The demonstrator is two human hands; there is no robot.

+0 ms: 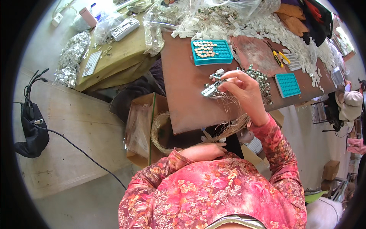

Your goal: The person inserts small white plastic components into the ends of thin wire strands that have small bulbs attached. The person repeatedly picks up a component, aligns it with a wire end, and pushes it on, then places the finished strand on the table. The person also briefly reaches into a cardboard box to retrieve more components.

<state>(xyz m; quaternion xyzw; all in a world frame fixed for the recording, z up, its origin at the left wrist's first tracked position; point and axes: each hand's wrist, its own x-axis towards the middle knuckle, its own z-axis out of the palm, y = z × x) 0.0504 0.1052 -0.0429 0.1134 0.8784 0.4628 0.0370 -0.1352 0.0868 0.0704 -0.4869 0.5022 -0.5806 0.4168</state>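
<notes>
My right hand [244, 89] is raised above the brown table, thumb and fingertips pinched together at a cluster of small shiny metal and white parts [216, 76]. What lies between the fingertips is too small to make out. A short pale strip of such parts [208, 90] sits just left of the thumb. Fine wires trail below, joining a thick bundle of thin wires [232, 128] that runs down toward my lap. My left hand [206, 151] is closed around the bundle close to my body, its fingers partly hidden. More metal-tipped wire ends [261, 82] lie behind the right hand.
A teal tray [213, 61] with round pale pieces stands ahead; another teal tray [288, 85] lies right. Yellow-handled pliers [278, 59] rest by a pink cloth [253, 53]. White pieces [213, 26] heap behind. A cardboard box [139, 129] stands left of the table.
</notes>
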